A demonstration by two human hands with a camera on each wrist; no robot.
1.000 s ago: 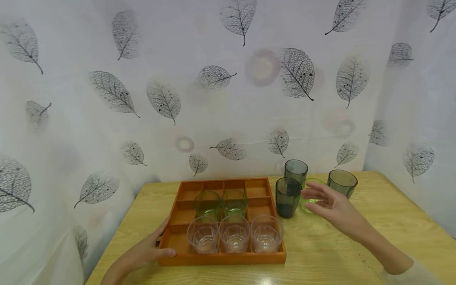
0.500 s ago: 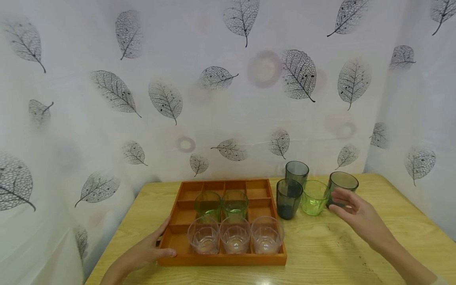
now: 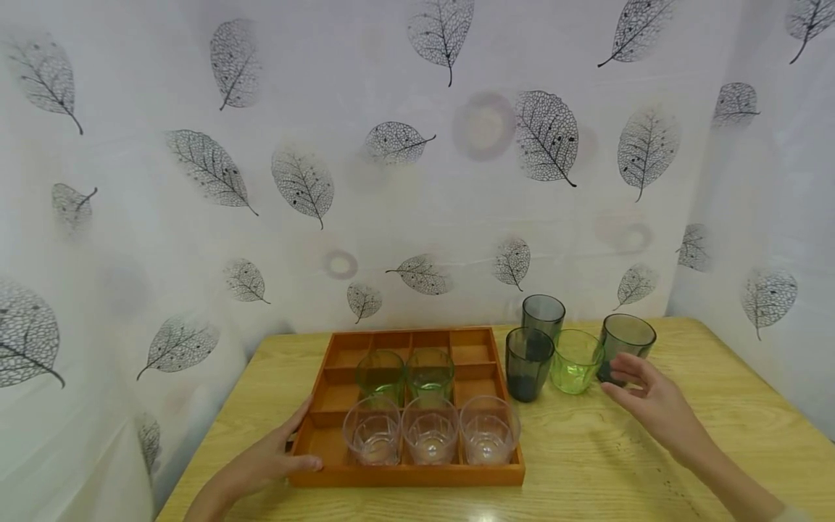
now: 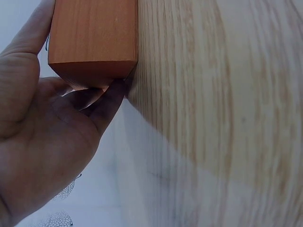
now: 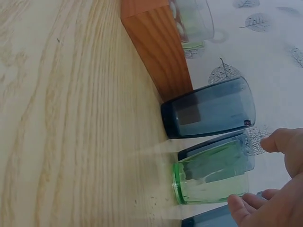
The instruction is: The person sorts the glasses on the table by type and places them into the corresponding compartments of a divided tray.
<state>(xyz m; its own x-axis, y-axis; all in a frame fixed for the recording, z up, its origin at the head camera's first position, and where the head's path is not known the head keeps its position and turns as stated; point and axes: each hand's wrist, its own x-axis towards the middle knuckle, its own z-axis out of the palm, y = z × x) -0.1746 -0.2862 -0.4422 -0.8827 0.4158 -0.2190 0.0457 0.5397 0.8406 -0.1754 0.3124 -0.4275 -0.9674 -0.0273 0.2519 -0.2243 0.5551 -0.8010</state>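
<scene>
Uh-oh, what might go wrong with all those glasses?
The right hand is very close to the rightmost dark glass, so a clumsy bump might tip it over. The loose bright green glass stands close to dark glasses, so one knock could perhaps make them clink or chip. The left hand holds the tray; a sudden tug might rattle the clear glasses inside.

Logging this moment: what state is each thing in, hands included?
Tray: flat on the table, partly filled.
Three clear glasses: upright in its front row.
Two green glasses: upright in its middle row.
Light green glass: upright on the table.
Three dark glasses: upright on the table.
Left hand: gripping the tray's left side.
Right hand: relaxed, near a dark glass; contact unclear.
</scene>
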